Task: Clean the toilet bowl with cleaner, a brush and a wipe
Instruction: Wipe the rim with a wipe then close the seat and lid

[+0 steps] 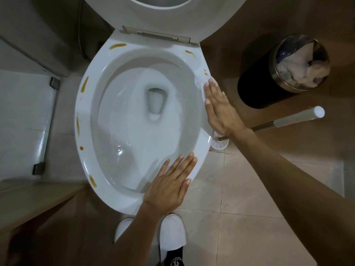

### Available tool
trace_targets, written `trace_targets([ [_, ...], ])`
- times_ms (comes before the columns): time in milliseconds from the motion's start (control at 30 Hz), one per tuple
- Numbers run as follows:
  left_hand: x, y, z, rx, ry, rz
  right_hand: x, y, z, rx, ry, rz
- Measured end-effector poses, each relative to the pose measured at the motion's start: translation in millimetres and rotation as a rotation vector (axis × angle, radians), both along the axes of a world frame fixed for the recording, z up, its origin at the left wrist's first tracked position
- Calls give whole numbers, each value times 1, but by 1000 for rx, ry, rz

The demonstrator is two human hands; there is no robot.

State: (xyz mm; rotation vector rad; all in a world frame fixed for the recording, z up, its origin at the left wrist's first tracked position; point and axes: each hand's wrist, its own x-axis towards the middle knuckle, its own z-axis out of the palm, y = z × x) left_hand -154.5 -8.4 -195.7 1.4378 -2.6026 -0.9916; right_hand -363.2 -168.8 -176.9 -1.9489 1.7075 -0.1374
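Observation:
The white toilet bowl (87,120) stands open below me, its lid (159,18) raised at the top. Brown-yellow streaks (84,86) dot the rim on the left, back and right. My right hand (219,110) lies flat with straight fingers on the right rim, pressing a white wipe (199,81) that shows under the fingertips. My left hand (171,183) rests flat with straight fingers on the front right rim. A toilet brush (292,120) with a white handle stands in its holder on the floor to the right of the bowl. No cleaner bottle shows.
A black bin (255,89) with a metal rim, holding crumpled white paper, stands at the right. A glass shower panel (25,121) with metal brackets is at the left. My white slippers (171,233) stand on the tan tiled floor before the bowl.

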Motion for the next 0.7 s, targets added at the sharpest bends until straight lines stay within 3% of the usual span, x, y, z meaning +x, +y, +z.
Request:
trace_targets([
  [200,0,0,-3,0,7,4,13,-52,2,-26,69,13],
  [467,0,0,-1,11,29,15,7,-8,1,-23,27,97],
  [700,0,-1,-1,4,21,6,13,-37,1,-41,33,40],
])
